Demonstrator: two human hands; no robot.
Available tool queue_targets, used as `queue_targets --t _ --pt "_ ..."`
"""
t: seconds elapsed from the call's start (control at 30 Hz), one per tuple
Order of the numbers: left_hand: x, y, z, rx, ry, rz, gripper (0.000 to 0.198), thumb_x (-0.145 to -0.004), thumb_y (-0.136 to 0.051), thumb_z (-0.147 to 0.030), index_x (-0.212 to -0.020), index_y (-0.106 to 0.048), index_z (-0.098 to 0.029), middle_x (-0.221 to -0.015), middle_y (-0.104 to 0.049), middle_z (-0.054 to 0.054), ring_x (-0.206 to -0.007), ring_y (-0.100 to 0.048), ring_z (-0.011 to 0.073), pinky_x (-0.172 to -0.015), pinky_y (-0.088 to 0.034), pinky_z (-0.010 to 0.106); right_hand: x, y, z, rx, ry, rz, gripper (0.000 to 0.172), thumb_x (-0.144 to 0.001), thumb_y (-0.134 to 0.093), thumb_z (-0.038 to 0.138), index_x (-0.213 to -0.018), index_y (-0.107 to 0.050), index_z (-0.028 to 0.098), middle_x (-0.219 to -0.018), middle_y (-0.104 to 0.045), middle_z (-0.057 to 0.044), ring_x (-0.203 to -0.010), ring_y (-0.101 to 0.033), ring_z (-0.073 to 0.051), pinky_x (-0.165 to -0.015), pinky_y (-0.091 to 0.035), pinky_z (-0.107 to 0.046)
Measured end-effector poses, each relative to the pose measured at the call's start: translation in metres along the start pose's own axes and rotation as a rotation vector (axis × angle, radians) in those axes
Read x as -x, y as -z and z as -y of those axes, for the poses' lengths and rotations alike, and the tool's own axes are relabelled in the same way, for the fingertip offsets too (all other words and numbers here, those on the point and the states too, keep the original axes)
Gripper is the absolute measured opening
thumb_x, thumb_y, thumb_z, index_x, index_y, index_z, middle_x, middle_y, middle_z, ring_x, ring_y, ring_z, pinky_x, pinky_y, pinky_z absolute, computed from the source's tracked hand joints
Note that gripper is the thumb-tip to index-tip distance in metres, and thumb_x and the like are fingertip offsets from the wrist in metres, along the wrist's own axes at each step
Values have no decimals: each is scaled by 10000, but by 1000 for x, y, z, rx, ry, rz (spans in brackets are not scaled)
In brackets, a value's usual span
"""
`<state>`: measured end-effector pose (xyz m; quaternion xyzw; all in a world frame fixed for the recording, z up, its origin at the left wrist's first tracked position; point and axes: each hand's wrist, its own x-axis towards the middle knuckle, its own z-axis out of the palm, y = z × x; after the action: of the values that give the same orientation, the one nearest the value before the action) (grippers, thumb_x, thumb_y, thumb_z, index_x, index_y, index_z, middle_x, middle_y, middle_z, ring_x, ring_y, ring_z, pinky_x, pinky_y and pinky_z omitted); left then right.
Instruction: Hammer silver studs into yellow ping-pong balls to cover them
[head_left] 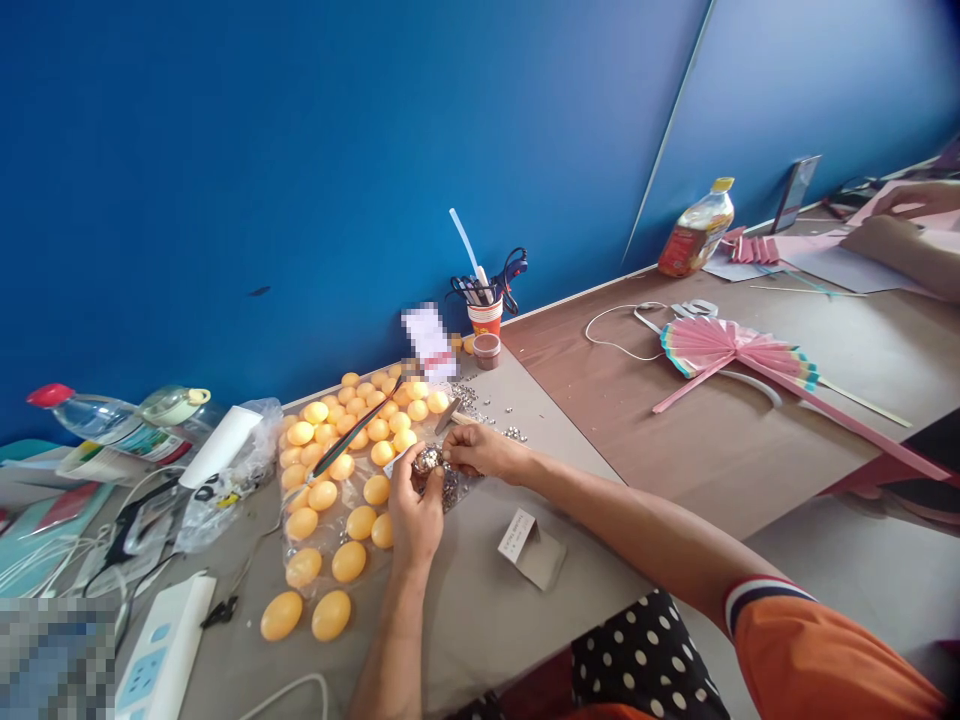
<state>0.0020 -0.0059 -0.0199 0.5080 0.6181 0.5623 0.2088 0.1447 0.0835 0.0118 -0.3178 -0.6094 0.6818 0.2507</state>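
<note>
My left hand (pixel 417 515) is closed around a small ball studded with shiny silver pieces (pixel 428 459), just above the table. Thumb and fingers of my right hand (pixel 484 452) pinch together at the right side of this ball. Whatever is between those fingertips is too small to make out. Loose silver tack-like pieces (pixel 515 434) lie scattered behind my right hand, with more beneath the ball. Many orange balls (pixel 349 562) cover the table to the left of my hands, most on clear plastic. A small open cardboard box (pixel 534 552) lies in front of my right forearm.
A long dark tool (pixel 352 435) rests across the orange balls. Behind stand a paper cup of pens (pixel 484 318) and a round tub (pixel 487 350). Left are bottles (pixel 112 420) and a power strip (pixel 161 645). Rightward lie a pink paper fan (pixel 739 352) and another person's arm (pixel 896 250).
</note>
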Motion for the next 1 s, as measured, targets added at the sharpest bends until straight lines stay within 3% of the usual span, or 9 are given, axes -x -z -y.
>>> queue_targets --t 0.37,0.77,1.0 --pt "1 0 -4 -7 -11 5 386 -860 -656 -353 -1215 -627 -203 -1141 -699 116 -1087 -654 267 -953 -535 429 -1 2 -1 -146 -43 77 233 -776 -699 316 -684 -545 166 -552 -526 46 -457 -387 -58 -455 -282 -200" --pt "2 0 -2 -62 -44 29 368 -886 -619 -339 -1225 -606 -196 -1237 -660 139 -1140 -628 273 -993 -505 444 1 1 1 -208 -99 57 231 -711 -732 303 -670 -553 162 -541 -544 45 -472 -393 -55 -454 -278 -197" --pt "2 1 -12 -228 -215 -9 302 -901 -581 -265 -1195 -606 -199 -1173 -666 130 -1116 -620 273 -973 -504 445 1 1 3 -154 -98 47 189 -749 -678 231 -647 -534 164 -531 -535 46 -456 -386 -56 -455 -280 -206"
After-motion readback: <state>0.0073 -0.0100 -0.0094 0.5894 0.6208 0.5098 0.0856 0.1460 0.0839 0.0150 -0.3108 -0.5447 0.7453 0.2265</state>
